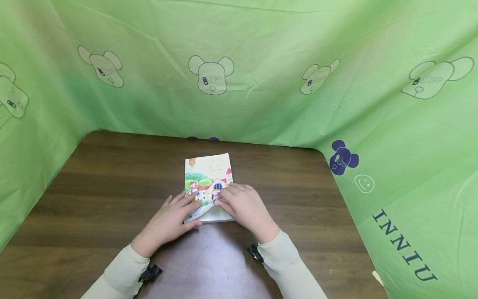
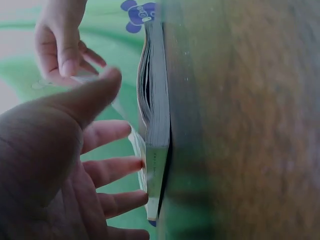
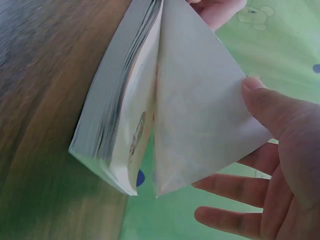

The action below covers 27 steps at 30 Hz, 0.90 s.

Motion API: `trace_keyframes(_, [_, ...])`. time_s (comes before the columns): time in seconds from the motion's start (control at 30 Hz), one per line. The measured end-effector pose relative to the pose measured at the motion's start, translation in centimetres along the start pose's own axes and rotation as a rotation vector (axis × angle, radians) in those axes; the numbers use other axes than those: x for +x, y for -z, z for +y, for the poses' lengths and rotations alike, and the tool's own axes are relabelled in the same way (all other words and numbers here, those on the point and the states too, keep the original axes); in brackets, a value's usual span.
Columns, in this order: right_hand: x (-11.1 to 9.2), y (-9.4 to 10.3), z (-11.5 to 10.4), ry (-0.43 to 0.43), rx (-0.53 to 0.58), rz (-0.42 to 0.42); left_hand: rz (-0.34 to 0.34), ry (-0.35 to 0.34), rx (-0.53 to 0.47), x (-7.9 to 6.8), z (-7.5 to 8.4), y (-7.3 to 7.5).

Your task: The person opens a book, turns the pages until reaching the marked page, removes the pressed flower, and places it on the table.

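A thick paperback book (image 1: pixel 207 168) with a colourful illustrated cover lies on the table, its near right cover corner lifted. My right hand (image 1: pixel 244 207) pinches that corner between thumb and fingers. In the right wrist view the raised cover (image 3: pixel 200 110) shows its pale inner side, standing away from the page block (image 3: pixel 112 95). My left hand (image 1: pixel 169 220) rests on the cover's left side with fingers spread and straight. Seen from the left wrist, its fingertips touch the book near the spine (image 2: pixel 156 170), and the thumb stands apart from the pages.
The brown wooden table (image 1: pixel 123 178) surrounds the book. Green fabric (image 1: pixel 261 112) printed with bear heads hangs along its back and sides. Black straps (image 1: pixel 150 273) sit at both wrists. A small pale scrap (image 1: pixel 377 277) is at the right table edge.
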State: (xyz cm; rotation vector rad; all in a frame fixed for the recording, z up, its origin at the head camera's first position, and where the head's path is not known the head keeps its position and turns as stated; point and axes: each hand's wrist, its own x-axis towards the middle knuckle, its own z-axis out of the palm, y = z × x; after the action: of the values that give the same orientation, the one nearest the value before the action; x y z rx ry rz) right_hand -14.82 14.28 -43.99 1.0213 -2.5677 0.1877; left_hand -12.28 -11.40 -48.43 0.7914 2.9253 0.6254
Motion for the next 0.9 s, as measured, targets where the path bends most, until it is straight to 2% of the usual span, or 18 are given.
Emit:
trace_keyframes(0.13, [0.1, 0.2, 0.1, -0.048, 0.053, 0.049, 0.023, 0.011, 0.010, 0.2, 0.2, -0.2])
trace_keyframes(0.37, [-1.3, -0.5, 1.0, -0.298, 0.299, 0.141, 0.082, 0.021, -0.023, 0.1, 0.2, 0.0])
trace_keyframes(0.47, [-2.0, -1.1, 1.2, -0.347, 0.376, 0.118, 0.140, 0.015, -0.043, -0.1, 0.1, 0.3])
trace_keyframes(0.6, [-2.6, -2.0, 1.4, -0.282, 0.409, 0.004, 0.253, -0.008, -0.044, -0.2, -0.1, 0.7])
trace_keyframes(0.73, [-2.8, -2.6, 1.6, -0.183, 0.422, -0.090, 0.418, -0.073, -0.025, -0.3, -0.4, 1.4])
trace_keyframes(0.9, [-2.9, -3.0, 1.6, -0.134, 0.406, -0.223, 0.589, -0.182, 0.101, -0.6, -1.3, 2.5])
